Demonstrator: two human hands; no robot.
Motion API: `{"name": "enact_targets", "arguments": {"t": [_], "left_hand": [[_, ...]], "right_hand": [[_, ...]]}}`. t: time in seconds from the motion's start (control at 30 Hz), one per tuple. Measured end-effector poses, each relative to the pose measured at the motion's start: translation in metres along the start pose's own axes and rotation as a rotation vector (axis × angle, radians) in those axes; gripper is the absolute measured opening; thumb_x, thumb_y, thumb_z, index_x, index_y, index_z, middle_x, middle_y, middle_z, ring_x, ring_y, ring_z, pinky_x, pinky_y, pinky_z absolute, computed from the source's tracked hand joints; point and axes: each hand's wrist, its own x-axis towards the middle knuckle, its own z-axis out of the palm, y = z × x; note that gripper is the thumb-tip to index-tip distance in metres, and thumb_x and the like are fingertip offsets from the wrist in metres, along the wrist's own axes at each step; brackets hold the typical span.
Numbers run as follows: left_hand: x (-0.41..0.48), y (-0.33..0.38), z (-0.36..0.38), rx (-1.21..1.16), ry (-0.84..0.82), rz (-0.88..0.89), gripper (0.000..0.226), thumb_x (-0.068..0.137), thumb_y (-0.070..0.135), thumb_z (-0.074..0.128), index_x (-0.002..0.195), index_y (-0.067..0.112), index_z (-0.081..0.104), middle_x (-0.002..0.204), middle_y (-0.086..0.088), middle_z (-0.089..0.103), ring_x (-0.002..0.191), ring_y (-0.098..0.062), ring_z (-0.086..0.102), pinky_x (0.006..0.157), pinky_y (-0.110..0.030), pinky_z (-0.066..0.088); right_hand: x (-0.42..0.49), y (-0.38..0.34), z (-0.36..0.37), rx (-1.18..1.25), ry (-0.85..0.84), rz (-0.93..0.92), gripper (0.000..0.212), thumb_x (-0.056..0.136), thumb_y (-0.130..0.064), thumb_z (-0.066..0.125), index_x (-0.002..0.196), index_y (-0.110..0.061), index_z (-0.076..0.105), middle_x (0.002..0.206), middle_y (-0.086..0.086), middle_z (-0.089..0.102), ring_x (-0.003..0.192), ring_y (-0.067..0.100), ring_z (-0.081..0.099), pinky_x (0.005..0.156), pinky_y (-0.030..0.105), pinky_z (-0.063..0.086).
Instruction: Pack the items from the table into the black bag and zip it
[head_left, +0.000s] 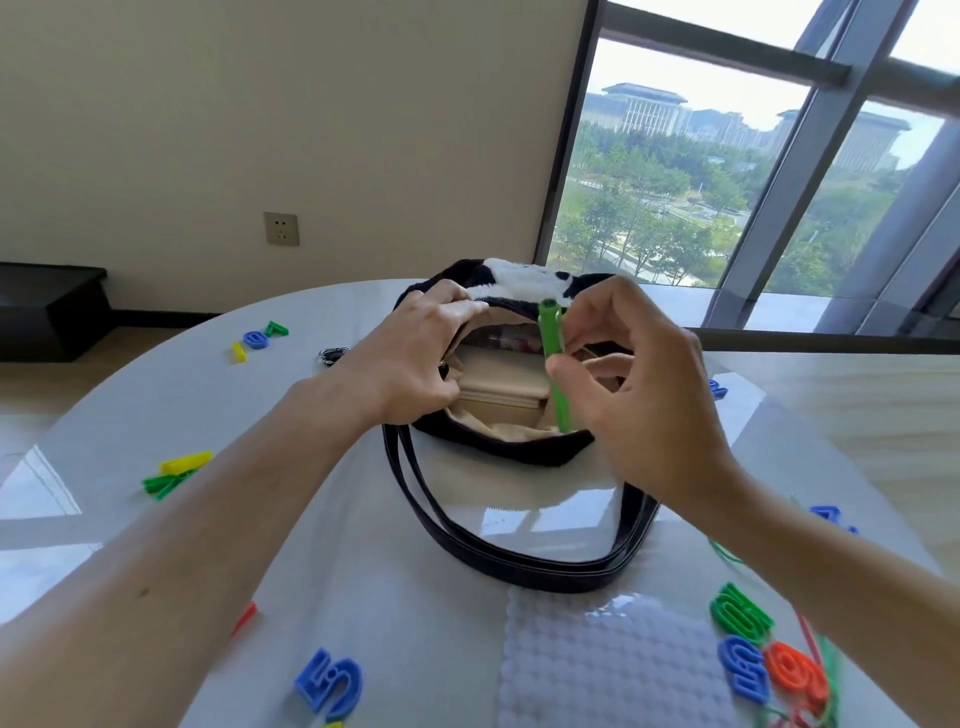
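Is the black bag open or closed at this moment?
Open. The left hand pulls back the rim of the black fabric bag, the beige lining shows, and the right hand lowers a green plastic pen inside.

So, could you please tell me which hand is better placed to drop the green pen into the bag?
The right hand: it already holds the green pen over the black bag, while the left hand holds its rim open.

Bag mouth (498, 384) open, pen-crossed (555, 364)
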Motion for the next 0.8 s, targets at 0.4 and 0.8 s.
{"name": "enact_targets", "arguments": {"t": [0.4, 0.8], "left_hand": [[-0.001, 0.003, -0.005, -0.004, 0.024, -0.014, 0.073, 0.077, 0.005, 0.065, 0.147, 0.013, 0.043, 0.138, 0.001, 0.045, 0.128, -0.022, 0.045, 0.108, -0.033, 0.038], [0.001, 0.003, -0.003, -0.002, 0.033, -0.022, 0.073, 0.078, 0.006, 0.064, 0.147, 0.012, 0.043, 0.141, 0.001, 0.044, 0.129, -0.023, 0.043, 0.107, -0.032, 0.038]], "right_hand": [[0.02, 0.058, 0.058, -0.603, -0.344, -0.361, 0.012, 0.091, -0.018, 0.051, 0.092, -0.011, 0.061, 0.087, 0.002, 0.061, 0.082, 0.025, 0.058, 0.055, 0.041, 0.051], [0.039, 0.06, 0.088, -0.849, -0.564, -0.133, 0.025, 0.1, -0.019, 0.048, 0.112, -0.012, 0.069, 0.119, 0.01, 0.063, 0.11, 0.034, 0.061, 0.076, 0.041, 0.049]]}}
